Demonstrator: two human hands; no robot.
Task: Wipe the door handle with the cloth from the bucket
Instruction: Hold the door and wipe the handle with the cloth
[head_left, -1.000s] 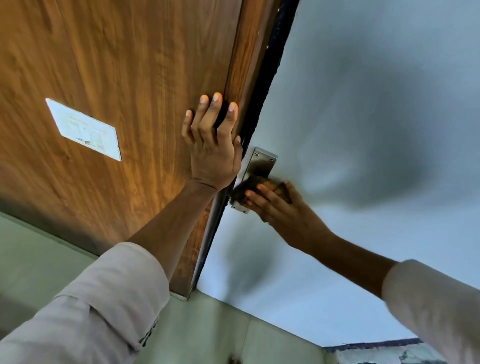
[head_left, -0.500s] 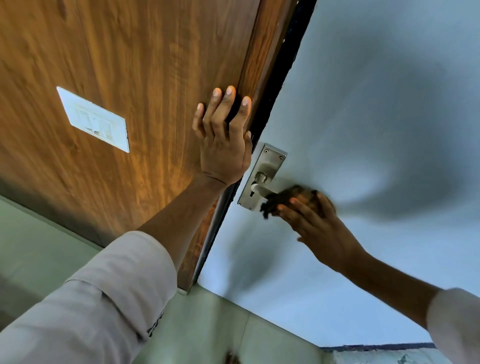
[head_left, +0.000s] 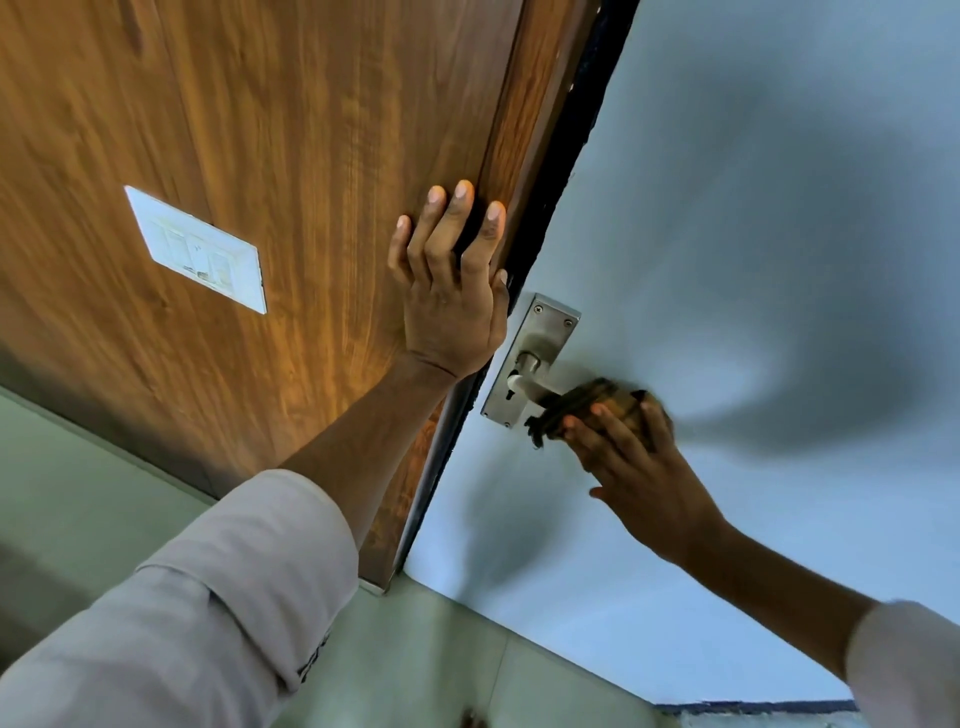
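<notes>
A metal door handle (head_left: 530, 382) on a steel backplate (head_left: 543, 332) is mounted on the pale blue-grey door (head_left: 753, 234). My right hand (head_left: 639, 467) grips a dark brown cloth (head_left: 582, 402) wrapped around the outer end of the lever; the lever's tip is hidden under the cloth. My left hand (head_left: 449, 291) lies flat with fingers spread against the brown wooden panel (head_left: 285, 156), right beside the door's edge and just left of the backplate, holding nothing.
A white switch plate (head_left: 197, 252) sits on the wooden panel to the left. A dark gap (head_left: 566, 171) runs between the panel and the door. Pale green floor tiles (head_left: 104, 504) lie below. No bucket is in view.
My right hand has slid the cloth outward along the lever, away from the backplate, uncovering the backplate and the lever's base. The view has shifted slightly; my left hand stays on the panel.
</notes>
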